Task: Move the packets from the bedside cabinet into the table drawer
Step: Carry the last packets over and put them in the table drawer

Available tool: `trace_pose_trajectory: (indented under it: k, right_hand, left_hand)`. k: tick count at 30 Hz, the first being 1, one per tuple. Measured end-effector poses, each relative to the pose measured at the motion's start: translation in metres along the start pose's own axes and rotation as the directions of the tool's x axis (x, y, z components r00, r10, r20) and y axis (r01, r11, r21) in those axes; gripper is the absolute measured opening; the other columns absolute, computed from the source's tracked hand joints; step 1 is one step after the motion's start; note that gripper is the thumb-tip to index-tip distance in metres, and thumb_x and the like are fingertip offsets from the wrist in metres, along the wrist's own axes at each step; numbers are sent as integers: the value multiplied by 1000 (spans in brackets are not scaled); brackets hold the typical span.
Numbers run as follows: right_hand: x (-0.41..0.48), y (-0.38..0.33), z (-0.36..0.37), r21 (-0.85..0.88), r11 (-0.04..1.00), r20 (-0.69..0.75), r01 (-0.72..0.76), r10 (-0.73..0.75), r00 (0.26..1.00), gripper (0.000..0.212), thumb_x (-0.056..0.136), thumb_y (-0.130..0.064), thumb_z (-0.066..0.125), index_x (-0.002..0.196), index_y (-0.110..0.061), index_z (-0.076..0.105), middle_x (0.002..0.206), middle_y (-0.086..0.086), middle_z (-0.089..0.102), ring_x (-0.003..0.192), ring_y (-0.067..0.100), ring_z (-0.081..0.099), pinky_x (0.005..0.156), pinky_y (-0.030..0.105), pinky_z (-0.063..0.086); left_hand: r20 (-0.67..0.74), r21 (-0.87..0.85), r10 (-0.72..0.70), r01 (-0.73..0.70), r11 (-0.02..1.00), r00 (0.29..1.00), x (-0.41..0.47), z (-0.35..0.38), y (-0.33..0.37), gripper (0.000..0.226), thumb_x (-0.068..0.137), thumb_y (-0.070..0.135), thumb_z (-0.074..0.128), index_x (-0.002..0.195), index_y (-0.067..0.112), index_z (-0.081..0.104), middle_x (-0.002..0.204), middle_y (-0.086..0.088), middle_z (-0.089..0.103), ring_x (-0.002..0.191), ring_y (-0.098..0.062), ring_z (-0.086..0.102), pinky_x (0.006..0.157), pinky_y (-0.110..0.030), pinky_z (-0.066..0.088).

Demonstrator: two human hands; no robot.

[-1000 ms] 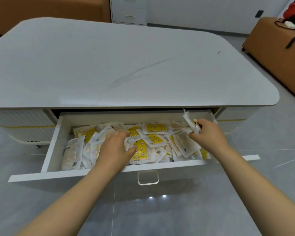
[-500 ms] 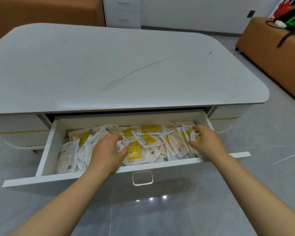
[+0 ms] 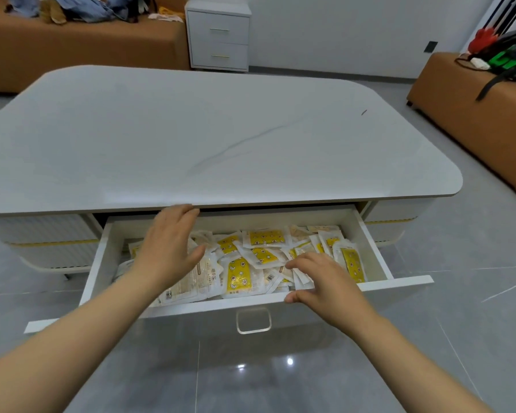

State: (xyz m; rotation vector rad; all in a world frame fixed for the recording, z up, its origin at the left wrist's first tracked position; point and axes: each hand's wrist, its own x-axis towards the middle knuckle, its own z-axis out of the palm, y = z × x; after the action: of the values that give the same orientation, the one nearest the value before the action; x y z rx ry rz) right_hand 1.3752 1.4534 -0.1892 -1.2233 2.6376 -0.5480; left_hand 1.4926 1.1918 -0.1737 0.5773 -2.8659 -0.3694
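The packets (image 3: 241, 272), white pouches with yellow printed panels, are lying in a loose, overlapping heap inside the table drawer (image 3: 370, 244), which is standing pulled out toward the near side. The heap is covering most of the drawer floor, from the left wall to the right one.

The left hand (image 3: 167, 248) is hovering over the left part of the heap, palm down, with its fingers straight and spread and gripping nothing; its fingertips are reaching close to the near edge of the table (image 3: 221, 138). The right hand (image 3: 325, 283) is hanging over the near right part of the drawer with its fingers relaxed and only slightly bent, pointing left above the packets and holding nothing; its thumb is sitting at the drawer's front rim. Whether the fingertips are touching the packets cannot be told.

A pale loop handle (image 3: 253, 321) is hanging on the drawer front. Beyond the table's far edge, the bedside cabinet (image 3: 219, 37) is standing against the wall, with a brown sofa (image 3: 72, 52) just to its left carrying heaped clothing. Another brown seat (image 3: 477, 117) is standing at the far right.
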Motion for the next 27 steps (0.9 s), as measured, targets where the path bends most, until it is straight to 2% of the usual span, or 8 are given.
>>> trace_pose_trajectory:
  k: [7, 10, 14, 19, 22, 24, 25, 27]
  right_hand:
    - [15, 6, 14, -123, 992, -199, 7, -31, 980, 64, 71, -44, 77, 128, -25, 56, 133, -1, 52, 126, 23, 46, 103, 43, 36]
    - [35, 6, 14, -188, 982, -248, 24, -71, 966, 70, 66, -40, 82, 128, -18, 56, 135, 6, 53, 130, 29, 44, 107, 51, 34]
    - [66, 4, 8, -259, 966, -226, 20, -81, 971, 74, 78, -37, 74, 142, -15, 43, 149, 6, 38, 145, 28, 22, 117, 53, 10]
    - [111, 5, 9, -345, 939, -242, -7, -82, 967, 62, 88, -35, 64, 141, -13, 42, 148, 5, 41, 144, 30, 24, 116, 55, 9]
    - [136, 7, 11, -332, 943, -290, -19, -82, 954, 34, 86, -29, 68, 114, -11, 60, 124, 5, 60, 120, 31, 53, 110, 55, 24]
    - [146, 10, 13, -347, 938, -365, 11, -146, 920, 25, 76, -23, 78, 88, -8, 62, 96, 6, 65, 84, 30, 62, 84, 40, 44]
    - [150, 10, 13, -379, 925, -396, 29, -190, 898, 26, 70, -20, 82, 81, -8, 62, 86, 6, 65, 70, 28, 60, 69, 30, 41]
    - [150, 9, 14, -408, 913, -432, 8, -201, 879, 27, 63, -18, 85, 77, -9, 64, 80, 5, 65, 60, 26, 57, 57, 24, 33]
  left_hand:
    - [158, 238, -184, 144, 960, 970, 26, -4, -30, 90, 85, 71, 32, 152, 18, 5, 160, -4, 5, 147, -26, 5, 117, -55, 8]
    - [186, 278, -196, 140, 950, 963, 27, -5, -37, 92, 82, 76, 24, 152, 19, 6, 161, -1, 4, 148, -23, 4, 115, -60, 4]
    - [183, 265, -172, 119, 957, 968, 27, -7, -38, 93, 81, 78, 23, 152, 18, 10, 160, -2, 6, 148, -23, 6, 115, -59, 5]
    - [184, 281, -160, 104, 954, 970, 25, -5, -40, 93, 82, 76, 27, 152, 19, 8, 160, -1, 4, 148, -23, 4, 117, -57, 5]
    - [185, 272, -154, 100, 957, 971, 27, -5, -41, 92, 83, 76, 29, 152, 19, 8, 160, -1, 4, 148, -23, 4, 117, -56, 3]
    - [177, 273, -149, 97, 957, 973, 27, -4, -43, 94, 80, 78, 26, 152, 19, 9, 160, -1, 4, 148, -23, 5, 117, -56, 2]
    - [173, 273, -149, 98, 957, 974, 27, -4, -43, 95, 79, 78, 24, 152, 20, 9, 160, -1, 4, 148, -23, 5, 116, -56, 1]
    - [175, 269, -147, 96, 958, 974, 27, -3, -44, 94, 80, 78, 25, 152, 19, 8, 160, -1, 4, 148, -23, 4, 117, -57, 1]
